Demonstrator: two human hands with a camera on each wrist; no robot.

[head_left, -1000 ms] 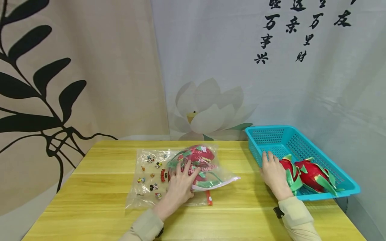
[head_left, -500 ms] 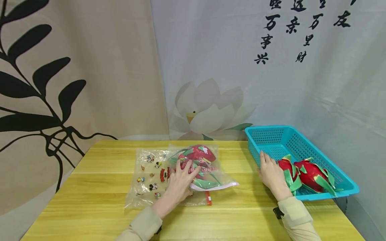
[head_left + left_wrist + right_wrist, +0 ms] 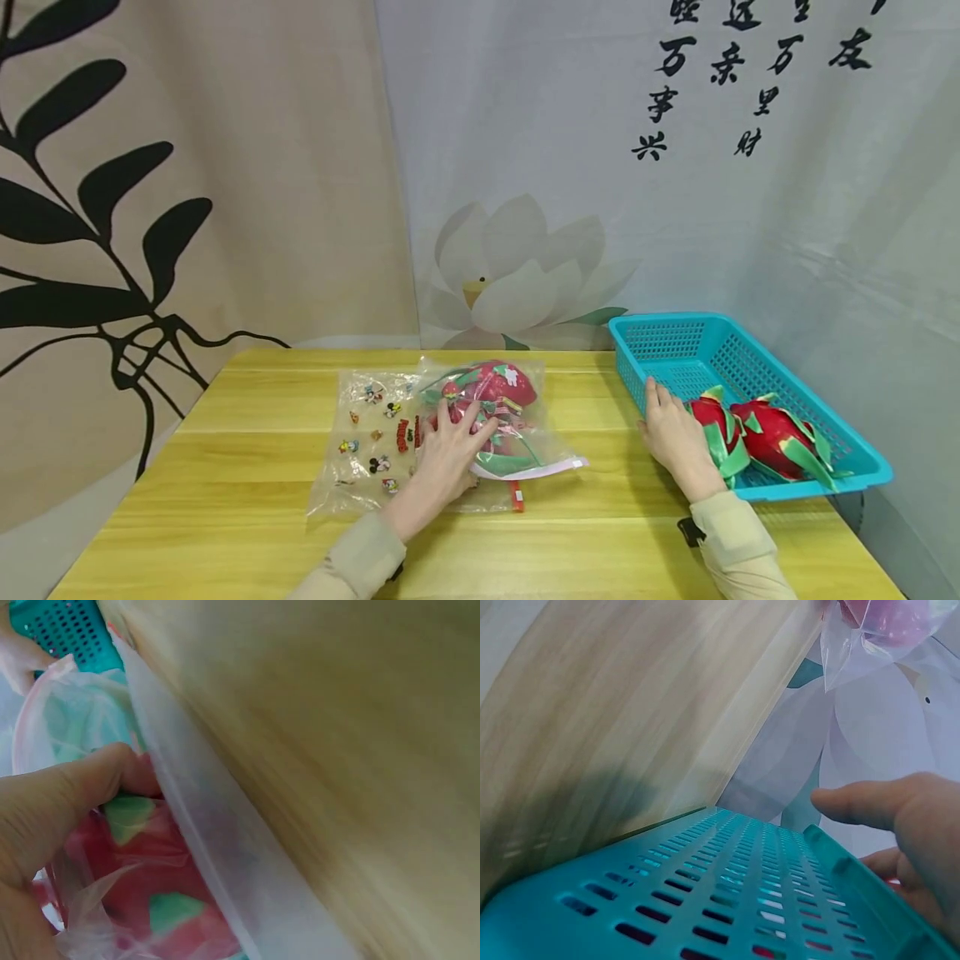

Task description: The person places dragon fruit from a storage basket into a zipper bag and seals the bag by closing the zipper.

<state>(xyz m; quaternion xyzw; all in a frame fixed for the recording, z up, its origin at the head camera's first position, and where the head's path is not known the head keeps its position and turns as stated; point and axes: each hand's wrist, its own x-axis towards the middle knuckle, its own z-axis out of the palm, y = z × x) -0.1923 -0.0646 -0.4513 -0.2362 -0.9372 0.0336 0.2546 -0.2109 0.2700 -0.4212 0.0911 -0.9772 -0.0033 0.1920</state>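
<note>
bagged red fruit [image 3: 501, 385], under left hand [image 3: 448, 452], fingers [image 3: 444, 419] spread

You face a yellow wood-grain table [image 3: 225, 483]. Behind it, beige cloth [image 3: 300, 167] hangs at your eleven o'clock, black leafy print [image 3: 120, 187] at ten; grey-white cloth [image 3: 540, 108] spans twelve to two, bearing a pale lotus [image 3: 521, 292] at twelve, black Chinese characters [image 3: 727, 64] at one.
</note>
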